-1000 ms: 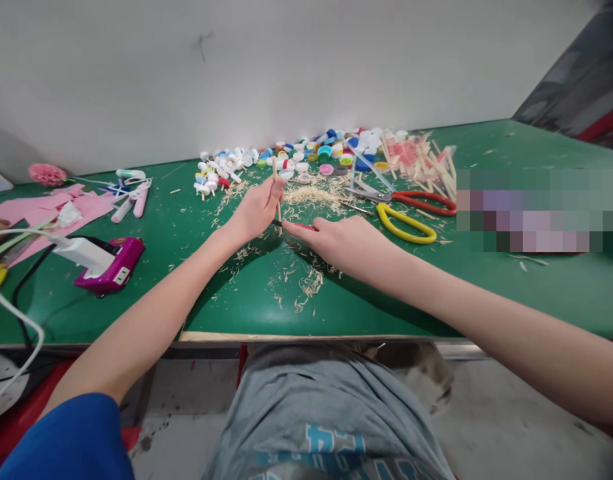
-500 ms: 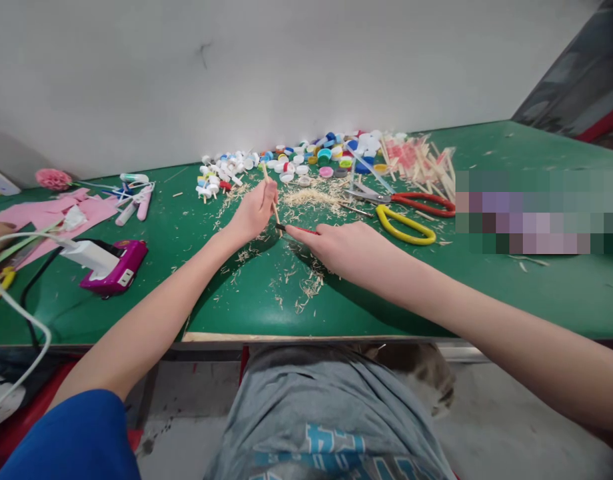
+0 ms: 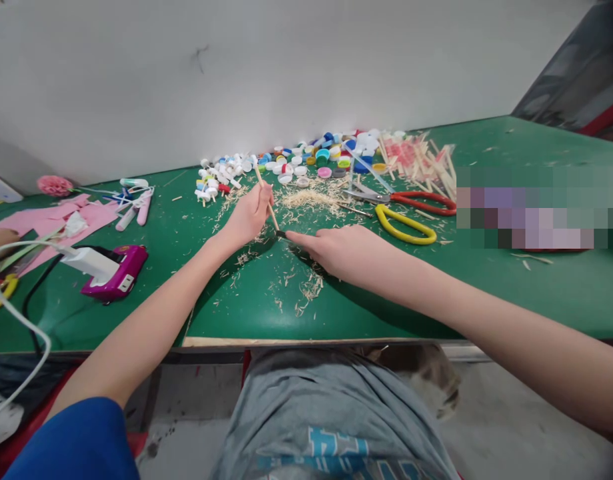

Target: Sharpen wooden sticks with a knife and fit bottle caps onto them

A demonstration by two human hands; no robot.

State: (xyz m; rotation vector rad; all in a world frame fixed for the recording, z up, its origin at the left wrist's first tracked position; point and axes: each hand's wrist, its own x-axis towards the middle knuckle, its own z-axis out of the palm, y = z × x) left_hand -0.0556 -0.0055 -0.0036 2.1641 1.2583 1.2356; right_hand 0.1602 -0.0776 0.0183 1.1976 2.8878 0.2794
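Note:
A thin wooden stick point(image 3: 259, 176) slants through the closed fingers of my left hand point(image 3: 252, 212), its upper end toward the wall and its lower end toward me. My right hand point(image 3: 344, 248) is closed around a small knife point(image 3: 282, 234). Its dark blade touches the stick's lower end, with my index finger stretched along it; most of its handle is hidden by the hand. Pale wood shavings point(image 3: 309, 198) lie in a heap beyond the hands, and more are scattered below them.
Coloured bottle caps point(image 3: 322, 155) are piled along the wall. Scissors point(image 3: 420, 204) with red and yellow handles lie right of the shavings, near bagged sticks point(image 3: 424, 160). On the left are a purple power adapter point(image 3: 117, 273) with cables, pink paper point(image 3: 49, 219) and another person's hand point(image 3: 0, 243).
The stick has tilted further, its top leaning left. My right hand and the knife have shifted slightly down toward the stick's lower end. The other person's hand at the left has moved a little.

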